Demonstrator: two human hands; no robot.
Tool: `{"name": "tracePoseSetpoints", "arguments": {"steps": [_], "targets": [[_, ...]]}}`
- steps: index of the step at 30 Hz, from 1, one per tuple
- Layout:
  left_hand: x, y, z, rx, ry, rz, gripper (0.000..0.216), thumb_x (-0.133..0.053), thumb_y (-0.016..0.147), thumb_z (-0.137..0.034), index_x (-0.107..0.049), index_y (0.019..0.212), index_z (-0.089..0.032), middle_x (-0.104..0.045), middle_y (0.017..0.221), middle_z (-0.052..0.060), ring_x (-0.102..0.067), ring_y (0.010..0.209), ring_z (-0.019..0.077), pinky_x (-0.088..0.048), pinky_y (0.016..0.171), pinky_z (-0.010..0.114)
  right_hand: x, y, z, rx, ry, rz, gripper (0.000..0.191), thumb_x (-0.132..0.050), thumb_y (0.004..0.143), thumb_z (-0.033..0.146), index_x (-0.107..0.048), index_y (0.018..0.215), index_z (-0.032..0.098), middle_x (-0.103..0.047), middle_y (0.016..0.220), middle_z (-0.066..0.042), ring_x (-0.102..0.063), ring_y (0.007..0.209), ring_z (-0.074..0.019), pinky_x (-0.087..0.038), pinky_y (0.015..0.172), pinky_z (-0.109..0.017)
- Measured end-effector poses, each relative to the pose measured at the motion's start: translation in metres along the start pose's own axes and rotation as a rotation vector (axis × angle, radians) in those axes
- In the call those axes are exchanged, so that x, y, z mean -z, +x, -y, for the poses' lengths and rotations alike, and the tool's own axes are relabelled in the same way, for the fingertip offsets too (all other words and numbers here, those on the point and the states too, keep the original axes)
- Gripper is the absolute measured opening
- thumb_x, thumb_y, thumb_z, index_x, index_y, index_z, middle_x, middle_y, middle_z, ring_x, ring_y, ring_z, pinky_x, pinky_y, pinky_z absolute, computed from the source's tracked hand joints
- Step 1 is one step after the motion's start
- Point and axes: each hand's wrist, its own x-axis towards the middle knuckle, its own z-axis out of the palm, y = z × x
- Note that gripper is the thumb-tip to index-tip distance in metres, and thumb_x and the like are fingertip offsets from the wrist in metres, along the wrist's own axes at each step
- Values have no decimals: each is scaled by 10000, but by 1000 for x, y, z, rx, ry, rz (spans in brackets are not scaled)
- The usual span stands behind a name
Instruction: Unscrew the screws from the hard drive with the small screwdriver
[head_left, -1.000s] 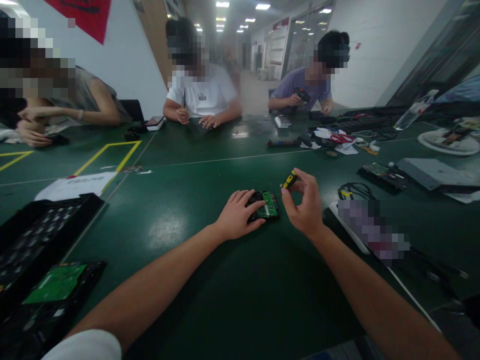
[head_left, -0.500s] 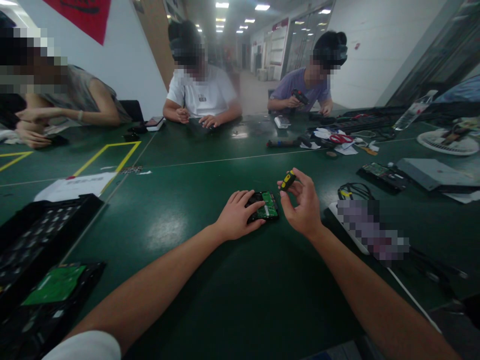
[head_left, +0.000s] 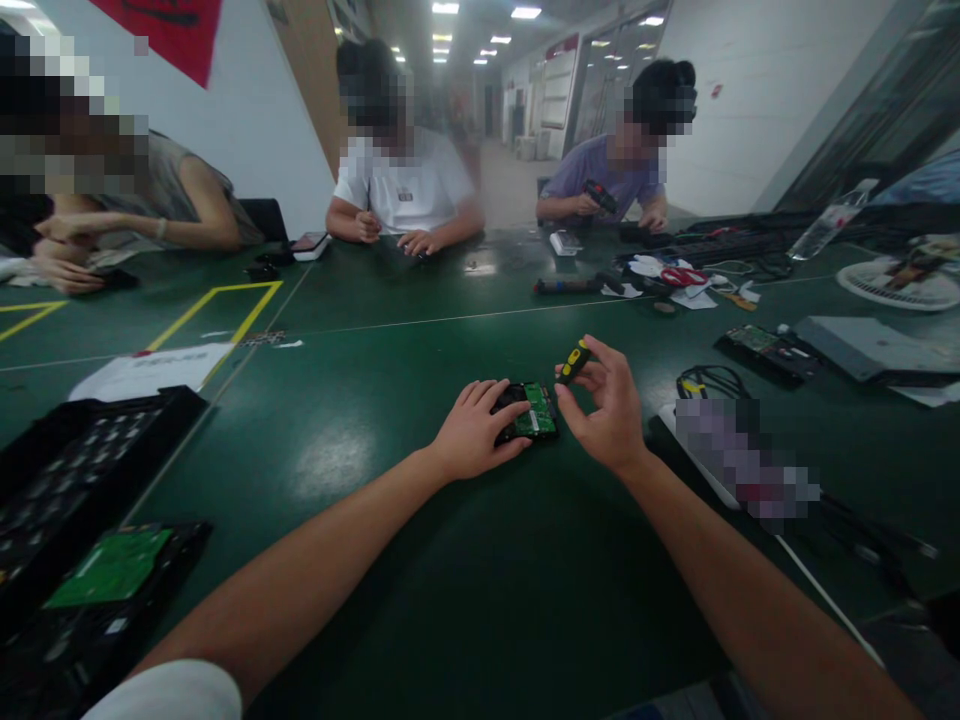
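A hard drive with a green circuit board facing up lies on the table in front of me. My left hand is laid over its left side, fingers and thumb keeping hold of it and covering that part. Just right of the drive, my right hand grips a small screwdriver by its black and yellow handle. The handle tilts, top to the right, and the blade is too small and dark to make out.
Left stand a black slotted tray and another drive with a green board. Right are a white power strip, a further drive and a grey metal box. Three people sit across the table, one with a power driver.
My right hand and the screwdriver have shifted very slightly. My left hand and the hard drive stay in place.
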Motion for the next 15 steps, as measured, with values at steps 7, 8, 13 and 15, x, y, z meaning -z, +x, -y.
{"name": "tracePoseSetpoints", "arguments": {"steps": [7, 8, 13, 15], "targets": [[3, 1, -1, -6, 13, 4, 608, -633, 1001, -591, -616, 1514, -265, -453, 1645, 184, -437, 1505, 418, -347, 1240, 654, 0, 0, 2, 0, -5, 3, 803, -726, 915, 164, -395, 1608, 398, -518, 1513, -101, -739, 1159, -272, -704, 967, -497], [3, 1, -2, -7, 13, 5, 604, -631, 1002, -590, -616, 1513, -267, -457, 1643, 183, -436, 1505, 418, -347, 1240, 655, 0, 0, 2, 1, -9, 1, 802, -727, 913, 167, -395, 1607, 396, -521, 1511, -103, -735, 1163, -275, -705, 962, -497], [2, 1, -1, -2, 2, 5, 613, -630, 1000, -597, -612, 1519, -270, -450, 1649, 181, -429, 1511, 416, -340, 1244, 655, 0, 1, 2, 17, -62, -2, 838, -733, 903, 176, -366, 1626, 389, -499, 1527, -124, -707, 1205, -301, -702, 945, -511], [1, 1, 0, -1, -1, 7, 611, -624, 1003, -602, -614, 1516, -272, -447, 1650, 179, -428, 1512, 415, -337, 1245, 657, 1, 2, 2, 27, -81, -1, 850, -736, 900, 175, -359, 1630, 390, -499, 1524, -125, -696, 1220, -306, -694, 958, -520]]}}
